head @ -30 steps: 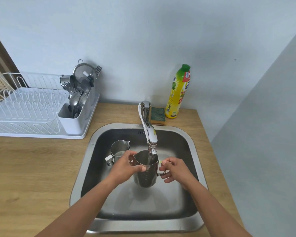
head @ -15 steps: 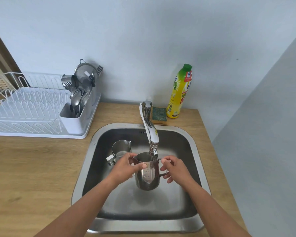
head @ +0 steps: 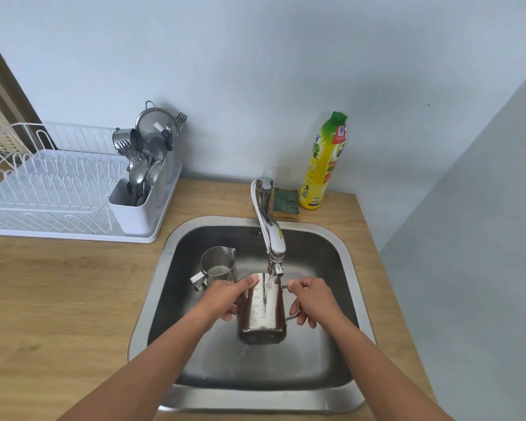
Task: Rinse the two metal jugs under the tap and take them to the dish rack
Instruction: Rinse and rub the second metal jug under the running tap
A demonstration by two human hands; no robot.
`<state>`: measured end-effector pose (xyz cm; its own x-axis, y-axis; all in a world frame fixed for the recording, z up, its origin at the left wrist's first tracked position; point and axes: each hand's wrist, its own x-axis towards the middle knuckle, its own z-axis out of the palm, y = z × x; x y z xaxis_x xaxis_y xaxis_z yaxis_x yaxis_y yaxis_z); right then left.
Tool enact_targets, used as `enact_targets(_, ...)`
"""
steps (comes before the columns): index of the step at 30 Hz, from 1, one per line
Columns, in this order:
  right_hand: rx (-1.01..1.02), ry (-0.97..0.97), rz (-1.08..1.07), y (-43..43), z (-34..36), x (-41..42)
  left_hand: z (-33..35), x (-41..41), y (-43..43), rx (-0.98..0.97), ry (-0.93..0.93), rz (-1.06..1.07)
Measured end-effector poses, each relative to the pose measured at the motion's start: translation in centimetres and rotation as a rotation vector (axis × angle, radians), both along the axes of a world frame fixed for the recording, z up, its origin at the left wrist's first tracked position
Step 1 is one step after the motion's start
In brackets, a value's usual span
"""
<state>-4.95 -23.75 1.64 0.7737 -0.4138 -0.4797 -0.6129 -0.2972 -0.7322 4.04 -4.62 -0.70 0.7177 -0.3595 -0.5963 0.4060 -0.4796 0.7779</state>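
Note:
A large metal jug (head: 263,311) hangs over the sink (head: 343,256), tipped away from me so its base faces the camera. Water from the tap (head: 269,229) runs onto its side. My left hand (head: 225,299) grips the jug's left wall, thumb across the top. My right hand (head: 312,299) holds the handle on its right. A smaller metal jug (head: 217,264) stands upright in the sink's back left, apart from my hands. The white dish rack (head: 52,189) sits on the counter to the left.
A cutlery holder (head: 142,189) full of spoons, forks and a strainer fills the rack's right end. A green sponge (head: 286,202) and a yellow dish soap bottle (head: 324,162) stand behind the sink. The wooden counter (head: 58,299) stretches left; a grey wall closes the right.
The large jug has tipped from upright to leaning away from me, its base now toward the camera. Both hands kept their hold and turned with it.

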Motion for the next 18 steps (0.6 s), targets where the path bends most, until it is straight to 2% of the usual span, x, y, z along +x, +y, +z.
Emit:
enact_targets(12, 0.081, 0.113, -0.018, -0.19, 0.06, 0.39, 0.41, -0.15, -0.66, 0.029, 0.139, 0.016)
enact_targets(18, 0.082, 0.094, 0.014, -0.14, -0.49, -0.19, 0.36, 0.13, -0.07, 0.028, 0.126, -0.102)
